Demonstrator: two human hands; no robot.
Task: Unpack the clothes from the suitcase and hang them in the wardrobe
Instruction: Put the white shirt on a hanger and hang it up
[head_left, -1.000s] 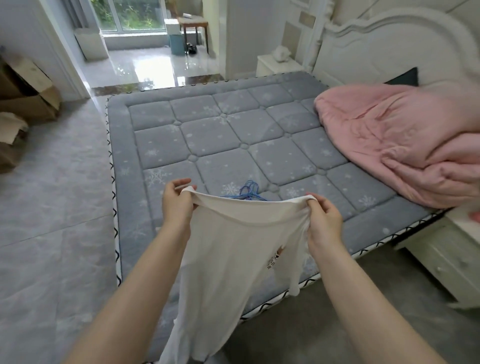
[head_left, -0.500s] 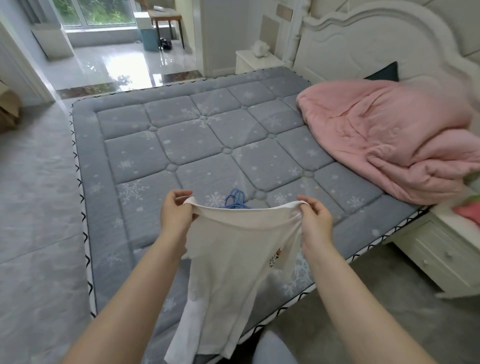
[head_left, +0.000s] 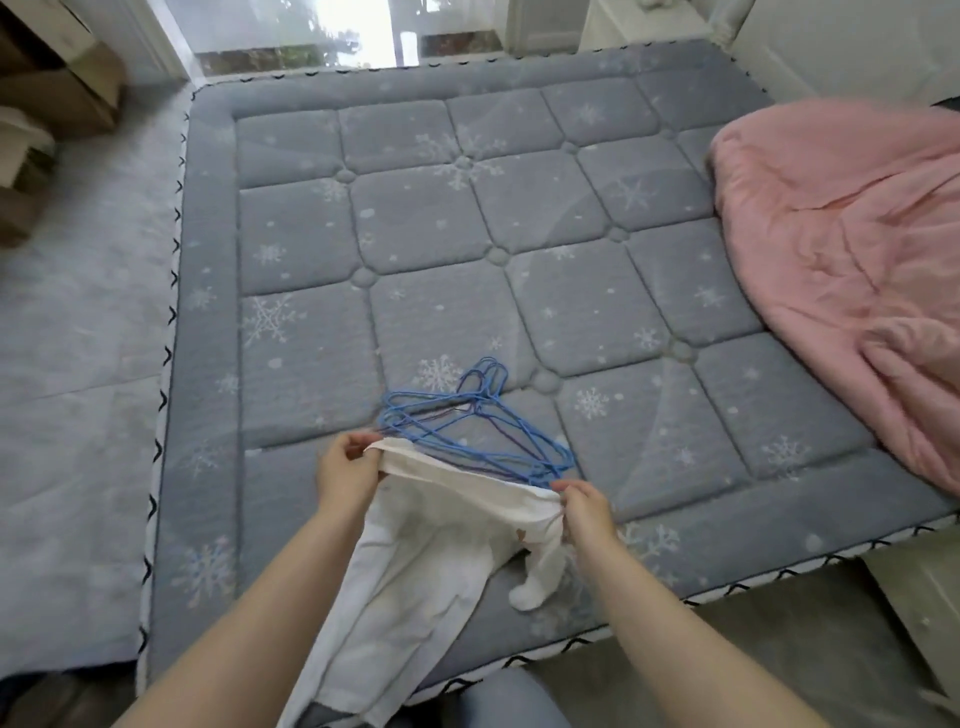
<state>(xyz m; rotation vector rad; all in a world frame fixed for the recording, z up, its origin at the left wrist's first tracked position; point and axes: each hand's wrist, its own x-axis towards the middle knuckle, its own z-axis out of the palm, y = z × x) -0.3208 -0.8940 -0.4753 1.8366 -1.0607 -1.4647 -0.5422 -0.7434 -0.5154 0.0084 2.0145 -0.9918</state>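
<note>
My left hand (head_left: 347, 474) and right hand (head_left: 586, 508) each pinch one end of the upper edge of a white cotton garment (head_left: 415, 566), stretched between them over the near edge of the grey quilted snowflake-print mattress (head_left: 467, 249). Just beyond the garment, a tangle of blue wire hangers (head_left: 470, 423) lies on the mattress. A crumpled pink blanket (head_left: 852, 270) is heaped at the right.
</note>
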